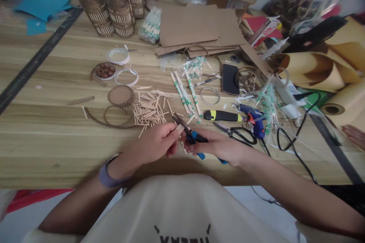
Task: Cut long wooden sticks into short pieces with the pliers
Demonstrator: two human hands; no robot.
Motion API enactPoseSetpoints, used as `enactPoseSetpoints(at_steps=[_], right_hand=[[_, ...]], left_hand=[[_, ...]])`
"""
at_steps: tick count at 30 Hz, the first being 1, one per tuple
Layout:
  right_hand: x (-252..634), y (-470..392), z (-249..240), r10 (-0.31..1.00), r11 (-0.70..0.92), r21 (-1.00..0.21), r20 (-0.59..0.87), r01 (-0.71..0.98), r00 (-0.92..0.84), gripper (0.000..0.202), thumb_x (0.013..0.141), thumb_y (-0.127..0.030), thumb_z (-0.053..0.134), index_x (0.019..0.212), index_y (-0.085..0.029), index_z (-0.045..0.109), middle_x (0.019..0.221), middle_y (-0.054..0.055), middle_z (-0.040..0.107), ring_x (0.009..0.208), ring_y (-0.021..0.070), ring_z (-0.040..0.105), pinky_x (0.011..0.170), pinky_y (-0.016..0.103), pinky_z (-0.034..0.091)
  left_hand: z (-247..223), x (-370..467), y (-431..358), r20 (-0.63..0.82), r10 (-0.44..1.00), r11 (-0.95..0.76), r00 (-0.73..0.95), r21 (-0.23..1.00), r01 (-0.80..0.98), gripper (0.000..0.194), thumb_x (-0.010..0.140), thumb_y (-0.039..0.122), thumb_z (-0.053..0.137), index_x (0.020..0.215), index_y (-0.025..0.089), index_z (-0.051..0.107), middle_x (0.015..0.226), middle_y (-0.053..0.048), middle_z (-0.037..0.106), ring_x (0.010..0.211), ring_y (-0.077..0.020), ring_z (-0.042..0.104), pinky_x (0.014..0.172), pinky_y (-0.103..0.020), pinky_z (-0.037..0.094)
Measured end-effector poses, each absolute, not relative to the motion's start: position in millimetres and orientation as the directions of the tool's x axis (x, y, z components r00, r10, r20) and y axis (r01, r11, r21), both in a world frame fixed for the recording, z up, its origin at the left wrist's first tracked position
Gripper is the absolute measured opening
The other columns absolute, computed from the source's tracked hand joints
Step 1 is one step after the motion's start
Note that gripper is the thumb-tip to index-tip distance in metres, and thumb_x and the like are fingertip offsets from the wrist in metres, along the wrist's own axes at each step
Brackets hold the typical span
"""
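My left hand (156, 142) pinches a few short wooden sticks (179, 129), their ends showing past the fingertips. In my right hand (212, 146) are blue-handled pliers (194, 136), with the fingers wrapped round the handles. The dark jaws are parted and lie right by the sticks in my left hand; whether they touch them I cannot tell. Just beyond my left hand lies a loose pile of cut wooden sticks (149, 110). Several paper-wrapped chopsticks (182, 93) rest on the table beyond the pliers.
Right of the pliers lie a black-and-yellow handled tool (224, 115), scissors (242, 134), a blue glue gun (258, 123) and a phone (230, 79). A round cardboard piece (121, 95), tape rolls (118, 56) and a bowl of nuts (105, 71) stand left. Cardboard sheets (194, 26) lie behind.
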State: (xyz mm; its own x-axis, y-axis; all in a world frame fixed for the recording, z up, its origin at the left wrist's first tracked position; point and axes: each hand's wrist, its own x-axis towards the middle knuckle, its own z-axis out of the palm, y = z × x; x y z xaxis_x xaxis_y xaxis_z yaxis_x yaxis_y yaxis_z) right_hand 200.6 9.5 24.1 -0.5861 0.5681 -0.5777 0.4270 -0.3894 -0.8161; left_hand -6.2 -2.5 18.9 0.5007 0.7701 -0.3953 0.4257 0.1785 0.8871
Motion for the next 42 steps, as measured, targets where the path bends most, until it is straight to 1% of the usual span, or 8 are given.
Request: enactPoseSetpoints(at_steps=[10,18,25,27,30,33,36,42], right_hand=[[199.7,5.2,14.3,0.601,-0.406,-0.798,-0.600,0.445,-0.528,0.020,0.068,-0.028,0.061,0.085,-0.019,0.057,0.074,-0.001,0.053,0.067,0.0146,0.051,0.061,0.028,0.043],[197.2,3.7,5.8,0.666,-0.274,-0.853,-0.502,0.445,-0.552,0.010,0.079,-0.029,0.059,0.082,-0.021,0.054,0.065,-0.005,0.046,0.057,0.0111,0.045,0.054,0.024,0.038],[210.2,8.6,17.6,0.708,-0.260,-0.870,-0.467,0.420,-0.530,0.026,0.081,-0.043,0.062,0.094,-0.020,0.062,0.089,0.004,0.064,0.077,0.0174,0.058,0.064,0.029,0.046],[217.2,10.4,17.4,0.818,-0.169,-0.837,-0.414,0.521,-0.400,0.027,0.084,-0.045,0.059,0.093,-0.020,0.062,0.086,0.005,0.066,0.076,0.0196,0.059,0.064,0.031,0.047],[218.2,13.8,14.3,0.972,0.112,-0.709,-0.066,0.697,-0.224,0.019,0.089,-0.038,0.054,0.095,-0.021,0.058,0.089,0.007,0.067,0.082,0.0234,0.062,0.073,0.037,0.049],[207.5,17.3,9.1,0.908,0.417,-0.588,0.230,0.693,-0.351,0.014,0.092,-0.028,0.053,0.103,-0.021,0.055,0.111,0.013,0.066,0.104,0.0268,0.062,0.088,0.040,0.049],[194.8,19.6,1.4,0.834,0.544,-0.492,0.235,0.679,-0.498,0.014,0.093,-0.026,0.053,0.105,-0.019,0.055,0.107,0.014,0.067,0.103,0.0291,0.063,0.085,0.040,0.049],[185.1,19.9,-8.1,0.883,0.457,-0.320,0.048,0.830,-0.468,0.015,0.094,-0.028,0.051,0.101,-0.016,0.057,0.097,0.016,0.067,0.089,0.0322,0.063,0.075,0.039,0.047]], left_hand=[[19.5,-5.0,-3.1,-0.372,0.792,0.198,0.484,0.907,0.372,0.042,0.097,0.050,0.039,0.068,0.021,0.049,0.054,0.006,0.047,0.047,-0.0112,0.040,0.051,-0.024,0.033],[13.1,-2.9,-4.1,-0.363,0.805,0.224,0.469,0.918,0.327,0.041,0.097,0.050,0.039,0.069,0.021,0.047,0.056,0.006,0.043,0.048,-0.0106,0.036,0.049,-0.024,0.029],[10.8,-20.3,5.2,-0.323,0.845,0.221,0.425,0.936,0.272,0.034,0.097,0.046,0.040,0.077,0.021,0.053,0.055,0.007,0.046,0.051,-0.0122,0.044,0.056,-0.025,0.037],[10.9,-25.2,7.8,-0.333,0.857,0.207,0.393,0.921,0.330,0.032,0.097,0.043,0.040,0.082,0.020,0.055,0.055,0.006,0.048,0.053,-0.0133,0.047,0.058,-0.026,0.039],[11.4,-23.6,8.3,-0.370,0.835,0.148,0.409,0.865,0.480,0.030,0.098,0.039,0.038,0.081,0.020,0.055,0.057,0.005,0.053,0.056,-0.0149,0.053,0.060,-0.027,0.040],[12.8,-14.8,5.9,-0.362,0.831,0.032,0.422,0.789,0.614,0.032,0.099,0.035,0.036,0.076,0.021,0.053,0.059,0.002,0.057,0.059,-0.0167,0.057,0.062,-0.028,0.040],[12.8,-7.2,2.9,-0.315,0.856,-0.084,0.410,0.698,0.711,0.029,0.100,0.030,0.037,0.079,0.020,0.055,0.069,-0.002,0.066,0.067,-0.0195,0.063,0.063,-0.029,0.041],[5.8,-2.0,-2.3,-0.217,0.902,-0.238,0.374,0.474,0.848,0.030,0.100,0.025,0.036,0.108,0.017,0.064,0.099,-0.014,0.075,0.086,-0.0280,0.071,0.073,-0.034,0.048]])
